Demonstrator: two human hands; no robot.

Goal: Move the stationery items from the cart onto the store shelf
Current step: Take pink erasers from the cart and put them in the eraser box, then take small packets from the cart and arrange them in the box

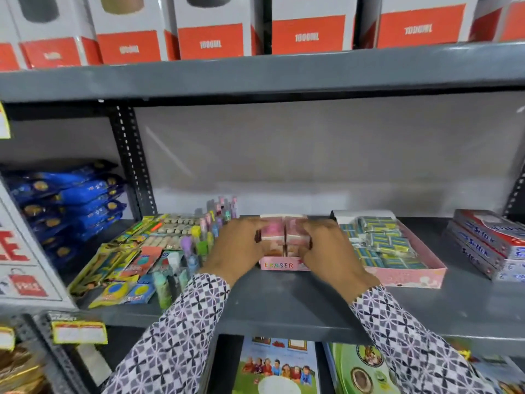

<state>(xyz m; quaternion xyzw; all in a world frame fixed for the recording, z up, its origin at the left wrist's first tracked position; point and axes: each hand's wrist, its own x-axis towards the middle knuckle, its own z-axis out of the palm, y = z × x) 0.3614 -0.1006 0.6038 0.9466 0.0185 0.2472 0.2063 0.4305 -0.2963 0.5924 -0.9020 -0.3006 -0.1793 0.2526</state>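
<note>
Pink eraser packs (pixel 285 234) are being settled into the small pink eraser box (pixel 279 265) standing on the grey shelf (pixel 284 305). Both hands are closing around them, the left hand (pixel 237 245) on the left pack, the right hand (pixel 329 248) on the right one. This looks like the placing step; next, letting go cleanly probably calls for seating them squarely. Pastel pens (pixel 204 237) are crowding the left side, and a tray of green packets (pixel 386 245) is sitting just beside on the right.
</note>
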